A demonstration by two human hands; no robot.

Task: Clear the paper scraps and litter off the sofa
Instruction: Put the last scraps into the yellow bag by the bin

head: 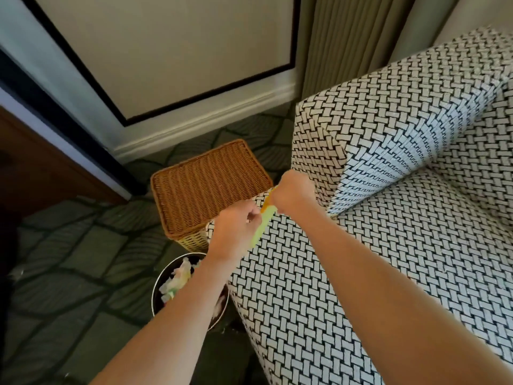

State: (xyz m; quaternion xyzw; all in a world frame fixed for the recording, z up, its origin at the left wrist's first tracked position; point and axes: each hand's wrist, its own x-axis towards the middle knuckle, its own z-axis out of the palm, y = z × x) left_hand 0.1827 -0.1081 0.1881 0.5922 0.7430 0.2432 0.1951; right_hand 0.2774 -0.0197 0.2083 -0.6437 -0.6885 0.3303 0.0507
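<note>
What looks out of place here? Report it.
Small pale bits lie scattered on the patterned carpet near the round bin, which already holds crumpled paper. Both hands, left hand and right hand, hold a yellow-green paper scrap over the sofa arm. The wicker basket sits closed.

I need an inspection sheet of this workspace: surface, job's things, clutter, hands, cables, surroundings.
Surface: sofa, woven black-and-white cover; no scraps on the visible part.
Job's things: yellow-green paper scrap held over the sofa arm; round bin on the floor, holding crumpled paper.
Clutter: small bits on the carpet.
Hands: left hand and right hand both grip the scrap.
Cables: nothing seen.
Surroundings: wicker basket, lid closed; curtain; wall.
</note>
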